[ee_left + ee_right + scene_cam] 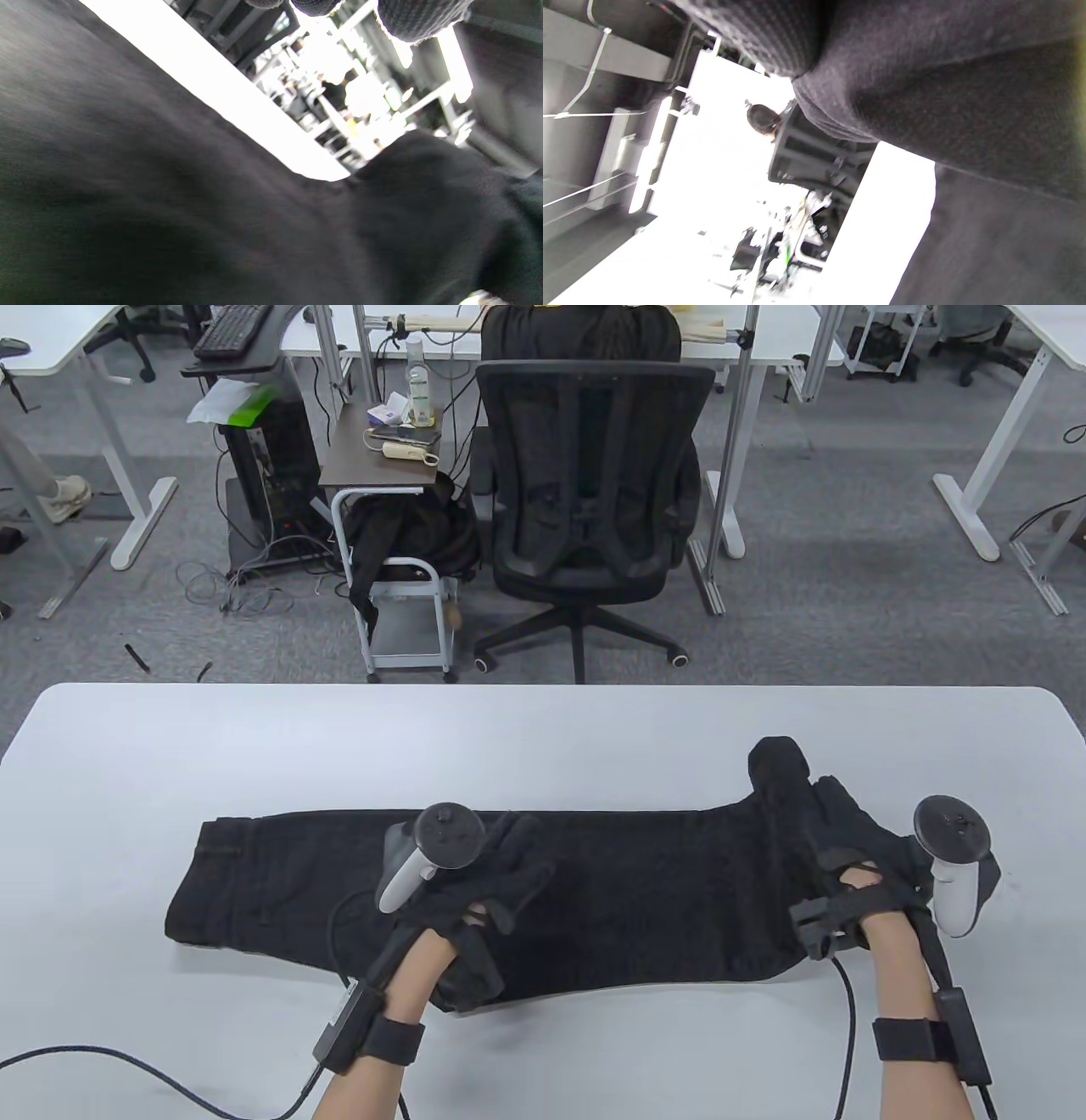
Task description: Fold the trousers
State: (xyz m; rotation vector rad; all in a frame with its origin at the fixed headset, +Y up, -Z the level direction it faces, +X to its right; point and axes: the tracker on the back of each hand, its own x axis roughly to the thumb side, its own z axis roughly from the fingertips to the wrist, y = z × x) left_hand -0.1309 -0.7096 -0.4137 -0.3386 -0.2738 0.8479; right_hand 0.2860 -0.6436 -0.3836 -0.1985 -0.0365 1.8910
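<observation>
Left grip (488, 874) rests on black trousers (645, 891).

Lying plain black under both black gloves: trousers (645, 891). Showing white all around: table (254, 746). Sitting white and dark grey on the left hand (488, 891) and right hand (857, 857): trackers. Standing black beyond: chair (590, 500).

Your left hand (488, 878) lies flat, fingers spread; your right hand (836, 848) is curled closed, gripping the trousers' (636, 891) end.
</observation>
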